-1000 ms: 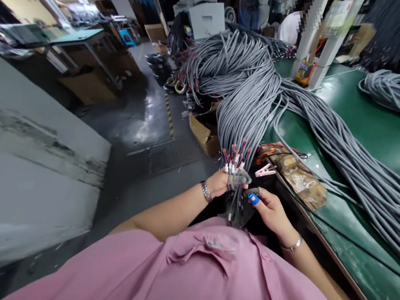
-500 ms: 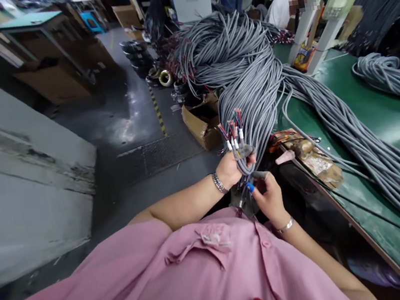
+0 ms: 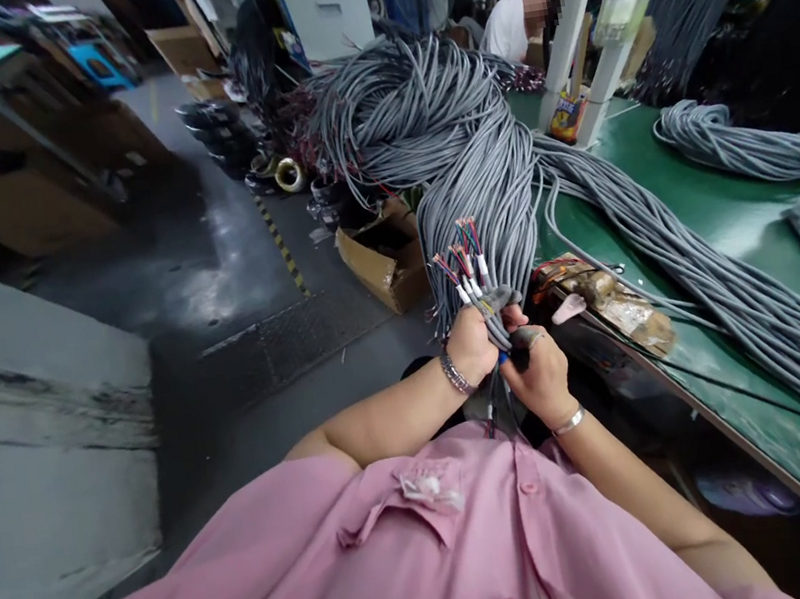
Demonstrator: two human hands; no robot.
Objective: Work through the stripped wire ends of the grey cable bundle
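Note:
My left hand [image 3: 473,340] is wrapped round several grey cables [image 3: 496,325]. Their ends stick up above the fist, each with a white sleeve [image 3: 483,271] and thin coloured wires [image 3: 466,236] fanning out. Close against it on the right, my right hand [image 3: 539,371] is closed on the same cables just below. Something blue shows at its thumb tip, and grey coverings show on some fingers. Behind both hands a large heap of grey cables [image 3: 479,176] hangs down over the table's end. Part of the held cables is hidden by the fingers.
More grey cables [image 3: 698,262] run along the green table [image 3: 792,470] at right. A taped brown block [image 3: 630,314] lies at the table's corner. An open cardboard box [image 3: 384,267] stands on the floor ahead. A person in white [image 3: 509,27] is behind the post.
My right hand has come up to my left hand and closed on the cables. The view has turned to the right, so the surroundings appear shifted left.

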